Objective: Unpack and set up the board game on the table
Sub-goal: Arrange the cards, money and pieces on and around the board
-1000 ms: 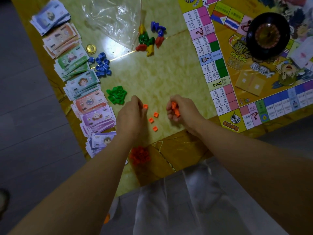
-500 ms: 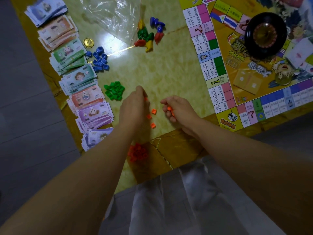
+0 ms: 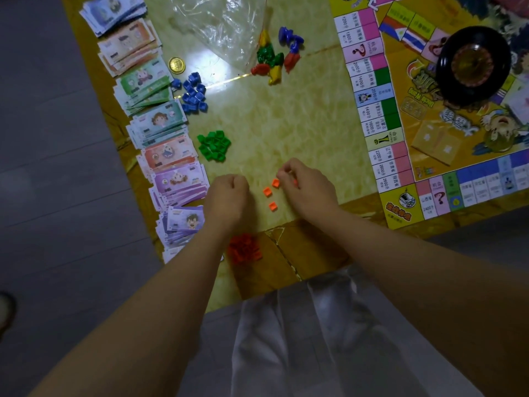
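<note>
Three small orange houses (image 3: 272, 206) lie loose on the marbled table top between my hands. My left hand (image 3: 229, 196) is curled into a fist just left of them, and whatever is inside it is hidden. My right hand (image 3: 306, 187) sits just right of them, its fingertips pinched over the top house. It grips orange houses, and a sliver of orange shows under its fingers. The game board (image 3: 423, 156) lies open at the right, with a black roulette spinner (image 3: 473, 64) on it.
Stacks of play money (image 3: 169, 156) line the table's left edge, with a gold coin (image 3: 176, 65) beside them. Piles of blue houses (image 3: 193, 94), green houses (image 3: 214, 146) and red houses (image 3: 244, 250), coloured tokens (image 3: 274, 58) and a clear plastic bag (image 3: 223, 24) lie around.
My left hand has closed into a fist over the orange house it pinched. My right hand has moved left towards the three loose orange houses, still holding its pieces.
</note>
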Available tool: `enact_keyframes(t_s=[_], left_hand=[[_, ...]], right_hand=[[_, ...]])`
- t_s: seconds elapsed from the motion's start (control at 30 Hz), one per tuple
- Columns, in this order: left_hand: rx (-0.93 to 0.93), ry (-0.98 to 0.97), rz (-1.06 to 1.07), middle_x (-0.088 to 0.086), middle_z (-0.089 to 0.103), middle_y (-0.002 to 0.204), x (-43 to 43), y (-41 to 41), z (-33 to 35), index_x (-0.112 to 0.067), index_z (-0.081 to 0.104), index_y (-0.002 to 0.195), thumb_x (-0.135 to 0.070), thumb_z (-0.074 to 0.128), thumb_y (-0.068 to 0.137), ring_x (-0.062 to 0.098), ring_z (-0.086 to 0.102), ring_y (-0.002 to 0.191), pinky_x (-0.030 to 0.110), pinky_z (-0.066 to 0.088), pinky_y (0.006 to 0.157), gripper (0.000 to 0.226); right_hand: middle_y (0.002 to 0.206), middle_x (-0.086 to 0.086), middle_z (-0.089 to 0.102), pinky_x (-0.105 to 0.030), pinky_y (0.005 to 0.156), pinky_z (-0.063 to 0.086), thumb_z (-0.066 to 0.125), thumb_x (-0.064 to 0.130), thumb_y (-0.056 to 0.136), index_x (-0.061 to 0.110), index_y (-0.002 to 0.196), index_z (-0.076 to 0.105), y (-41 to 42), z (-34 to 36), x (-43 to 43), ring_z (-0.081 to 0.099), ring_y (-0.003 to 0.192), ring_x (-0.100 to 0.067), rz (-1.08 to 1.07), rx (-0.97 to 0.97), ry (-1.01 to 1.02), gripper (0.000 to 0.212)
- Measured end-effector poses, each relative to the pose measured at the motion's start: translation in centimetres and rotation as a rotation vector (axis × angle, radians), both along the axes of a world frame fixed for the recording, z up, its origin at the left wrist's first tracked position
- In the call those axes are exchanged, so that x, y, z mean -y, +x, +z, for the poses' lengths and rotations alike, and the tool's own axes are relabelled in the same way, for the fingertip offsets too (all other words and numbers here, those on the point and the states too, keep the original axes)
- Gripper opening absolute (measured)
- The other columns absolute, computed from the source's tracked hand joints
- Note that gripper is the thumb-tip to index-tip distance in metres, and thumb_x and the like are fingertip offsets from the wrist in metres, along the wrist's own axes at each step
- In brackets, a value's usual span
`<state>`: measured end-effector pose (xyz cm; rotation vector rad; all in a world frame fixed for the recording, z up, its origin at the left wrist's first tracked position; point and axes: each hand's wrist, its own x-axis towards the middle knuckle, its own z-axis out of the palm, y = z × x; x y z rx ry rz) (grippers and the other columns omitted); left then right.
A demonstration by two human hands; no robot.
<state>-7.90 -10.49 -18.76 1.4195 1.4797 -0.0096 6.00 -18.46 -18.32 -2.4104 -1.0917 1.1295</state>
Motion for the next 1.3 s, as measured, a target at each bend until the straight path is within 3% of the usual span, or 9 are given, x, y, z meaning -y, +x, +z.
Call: enact_keyframes(t_s=[0.1, 0.2, 0.47, 0.63, 0.83, 0.93, 1.03, 1.13, 1.3], left_hand=[[-0.185, 0.193, -0.260, 0.005, 0.037, 0.057, 1.1, 0.5, 0.8, -0.017, 0.034, 0.053, -0.030, 0.035, 0.093, 0.029, 0.041, 0.062, 0.033, 0.025, 0.054, 0.042], [-0.218, 0.272, -0.301, 0.006, 0.043, 0.060, 1.6, 0.6, 0.7, -0.014, 0.042, 0.058, -0.040, 0.034, 0.091, 0.030, 0.047, 0.064, 0.034, 0.023, 0.052, 0.043], [-0.520, 0.358, -0.680, 0.005, 0.052, 0.072, 1.6, 2.4, -0.3, -0.017, 0.057, 0.077, -0.067, 0.034, 0.092, 0.028, 0.055, 0.075, 0.030, 0.035, 0.060, 0.058], [-0.536, 0.453, -0.847, 0.012, 0.061, 0.084, 1.3, 3.6, -0.2, -0.011, 0.063, 0.087, -0.047, 0.038, 0.099, 0.033, 0.061, 0.085, 0.032, 0.037, 0.063, 0.045], [-0.413, 0.288, -0.412, 0.012, 0.051, 0.067, 0.1, 0.6, -0.3, -0.010, 0.053, 0.064, -0.038, 0.039, 0.096, 0.031, 0.049, 0.067, 0.030, 0.027, 0.052, 0.045], [-0.300, 0.261, -0.327, 0.007, 0.039, 0.053, -0.1, -1.1, 0.3, -0.015, 0.039, 0.050, -0.035, 0.041, 0.098, 0.029, 0.042, 0.055, 0.030, 0.022, 0.049, 0.052], [-0.198, 0.227, -0.245, 0.005, 0.034, 0.047, -0.1, -1.5, 0.5, -0.014, 0.037, 0.048, -0.034, 0.041, 0.100, 0.025, 0.036, 0.047, 0.031, 0.025, 0.052, 0.056], [-0.063, 0.112, -0.107, 0.000, 0.044, 0.044, 0.1, -0.9, 0.8, -0.017, 0.054, 0.050, -0.032, 0.042, 0.099, 0.021, 0.041, 0.048, 0.031, 0.031, 0.053, 0.054], [0.265, -0.259, 0.186, -0.008, 0.040, 0.043, 1.4, 1.7, 1.8, -0.010, 0.063, 0.072, -0.019, 0.042, 0.096, 0.008, 0.032, 0.038, 0.020, 0.024, 0.040, 0.033]], right_hand=[[0.069, 0.013, 0.047, -0.028, 0.064, 0.038, 0.053, 0.035, 0.094, 0.032, 0.116, 0.053, -0.1, 0.1, 0.0, 0.060, 0.084, -0.017, 0.185, 0.119, 0.023, 0.022], [0.084, 0.009, 0.059, -0.028, 0.064, 0.037, 0.057, 0.033, 0.092, 0.029, 0.107, 0.056, -0.2, -0.5, 0.1, 0.061, 0.086, -0.018, 0.190, 0.148, 0.033, 0.016], [0.068, -0.003, 0.054, -0.041, 0.064, 0.045, 0.044, 0.030, 0.089, 0.013, 0.078, 0.054, 0.9, -0.7, 1.4, 0.050, 0.066, -0.019, -0.282, -0.213, 0.093, 0.023], [0.056, 0.002, 0.042, -0.037, 0.059, 0.035, 0.047, 0.033, 0.095, 0.020, 0.056, 0.040, 1.5, -0.5, 2.6, 0.042, 0.059, -0.018, -0.155, -0.266, 0.080, 0.042], [0.080, -0.006, 0.055, -0.031, 0.061, 0.031, 0.040, 0.060, 0.094, 0.018, 0.083, 0.055, -0.8, 0.9, 1.3, 0.059, 0.085, -0.028, 0.443, 0.169, -0.155, 0.046], [0.104, -0.009, 0.064, -0.033, 0.067, 0.038, 0.036, 0.053, 0.099, 0.012, 0.106, 0.063, -2.4, 1.2, -0.1, 0.061, 0.100, -0.029, 0.541, 0.306, -0.223, 0.049], [0.102, -0.009, 0.063, -0.033, 0.068, 0.039, 0.036, 0.038, 0.102, 0.010, 0.107, 0.064, -3.4, 1.0, -0.8, 0.062, 0.100, -0.029, 0.586, 0.338, -0.263, 0.039], [0.080, -0.007, 0.054, -0.030, 0.063, 0.035, 0.041, 0.031, 0.098, 0.012, 0.084, 0.063, -3.3, 0.3, -0.3, 0.060, 0.085, -0.028, 0.366, 0.159, -0.233, 0.032], [0.058, -0.003, 0.054, -0.024, 0.049, 0.037, 0.047, 0.018, 0.091, 0.012, 0.066, 0.057, -0.6, 0.8, 2.1, 0.046, 0.050, -0.015, -0.330, -0.575, -0.008, 0.027]])
